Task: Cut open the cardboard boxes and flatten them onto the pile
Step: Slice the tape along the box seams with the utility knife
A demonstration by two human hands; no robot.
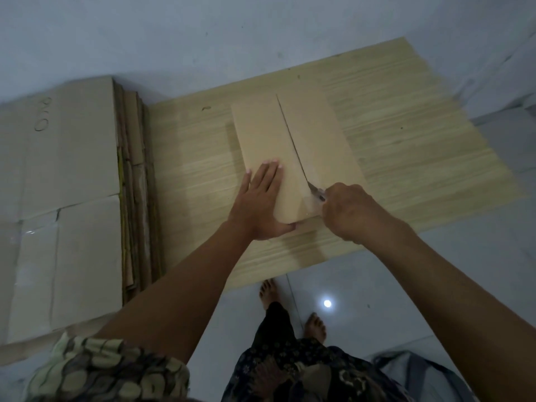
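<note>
Looking straight down here. The box (295, 158) sits on a pale wood-grain mat (406, 146) spread on the floor, with a slit open along its top seam from the far end almost to the near end.

Left hand (261, 201) is flat on the box's left flap, fingers (271, 169) straight and together pointing away from the body, thumb hooked round the near edge, arm stretched forward from a patterned sleeve (101, 369). So it's pressing down, not gripping much.

Right hand (348, 210) is curled tight round the handle of a knife (311, 188), knuckles up, wrist bent in toward the seam. The blade tip is in the slit near the box's near end, where there's some clear tape. Can't make out the handle, the fist hides it.

The pile (66, 198) of flattened cardboard is off to the left, touching the mat's left edge, with layered edges showing along its right side and "90" or similar scrawled on the top sheet.

Floor (377, 285) is glossy pale tile with 1 lamp reflection, 2 bare feet (268, 291) just beside the mat's near edge. Plain bluish wall (203, 33) behind, dim lighting.
</note>
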